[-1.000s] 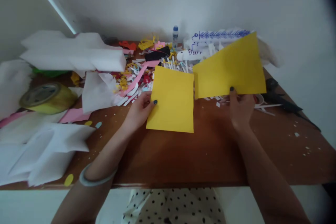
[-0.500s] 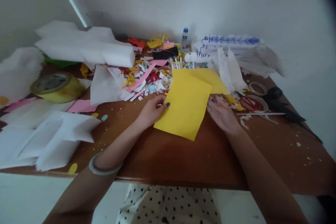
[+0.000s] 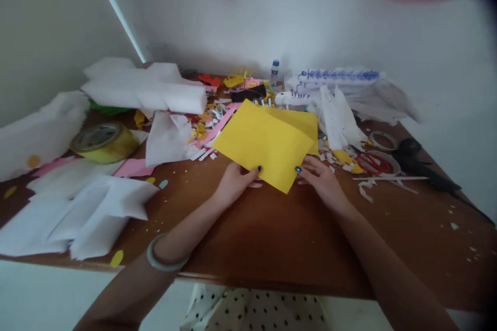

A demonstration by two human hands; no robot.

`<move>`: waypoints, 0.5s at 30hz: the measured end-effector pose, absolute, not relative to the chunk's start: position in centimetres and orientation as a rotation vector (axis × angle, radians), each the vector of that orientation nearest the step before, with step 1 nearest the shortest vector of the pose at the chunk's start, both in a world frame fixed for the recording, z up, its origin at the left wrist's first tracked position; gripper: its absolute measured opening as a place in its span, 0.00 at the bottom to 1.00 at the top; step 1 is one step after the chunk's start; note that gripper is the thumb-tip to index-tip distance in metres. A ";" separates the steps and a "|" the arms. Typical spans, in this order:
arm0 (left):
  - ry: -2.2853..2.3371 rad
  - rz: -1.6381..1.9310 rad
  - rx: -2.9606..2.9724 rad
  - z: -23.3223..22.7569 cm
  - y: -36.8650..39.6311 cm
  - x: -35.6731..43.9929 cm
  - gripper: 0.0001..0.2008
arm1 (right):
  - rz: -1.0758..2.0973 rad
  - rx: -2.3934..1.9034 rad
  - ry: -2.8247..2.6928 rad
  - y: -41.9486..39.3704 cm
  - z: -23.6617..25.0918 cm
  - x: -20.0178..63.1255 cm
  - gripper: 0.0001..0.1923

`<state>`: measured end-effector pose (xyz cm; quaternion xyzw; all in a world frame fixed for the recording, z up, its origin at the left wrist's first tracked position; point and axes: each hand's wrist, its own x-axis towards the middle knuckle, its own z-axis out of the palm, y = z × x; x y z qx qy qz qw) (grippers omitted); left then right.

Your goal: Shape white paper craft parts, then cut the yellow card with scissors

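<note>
A yellow paper sheet [image 3: 264, 142] is lifted a little off the brown table [image 3: 295, 238], turned so one corner points toward me. My left hand [image 3: 236, 181] pinches its near left edge and my right hand [image 3: 320, 178] pinches its near right edge. A second yellow sheet [image 3: 301, 121] shows behind it, partly covered; I cannot tell whether a hand holds it.
Cut paper scraps [image 3: 212, 119] lie past the sheets. White foam blocks [image 3: 143, 88], a yellow tape roll [image 3: 103, 142] and white paper sheets [image 3: 77, 212] fill the left. Red-handled scissors [image 3: 373, 163], tape rings [image 3: 382, 139] and a glue bottle [image 3: 275, 72] are to the right and back.
The two yellow sheets, held apart a second ago, have come together at the centre. The front sheet has turned corner-down and both hands now grip it. The view tilted up.
</note>
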<state>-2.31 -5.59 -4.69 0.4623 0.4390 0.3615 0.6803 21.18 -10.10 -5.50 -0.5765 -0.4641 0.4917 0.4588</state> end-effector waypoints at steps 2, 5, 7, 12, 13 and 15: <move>0.958 0.812 1.070 -4.6 -5.5 -2.4 0.25 | 1.137 -1.507 -1.146 -9.9 -5.3 21.8 0.20; 0.994 0.917 1.097 -4.1 -4.8 -3.2 0.28 | 1.108 -1.606 -1.174 -9.8 -4.8 23.7 0.19; 1.070 0.905 1.152 -3.7 -4.1 -3.8 0.27 | 1.107 -1.642 -1.176 -9.8 -4.6 24.9 0.18; 1.099 0.767 1.436 -3.7 -3.2 -4.9 0.26 | 1.090 -1.687 -1.151 -10.0 -4.4 26.6 0.14; 1.062 0.765 1.504 -3.8 -3.2 -4.9 0.23 | 1.084 -1.686 -1.141 -10.0 -4.3 26.7 0.14; 0.986 0.787 1.659 -4.1 -3.2 -5.0 0.21 | 1.070 -1.680 -1.123 -10.0 -4.2 26.9 0.13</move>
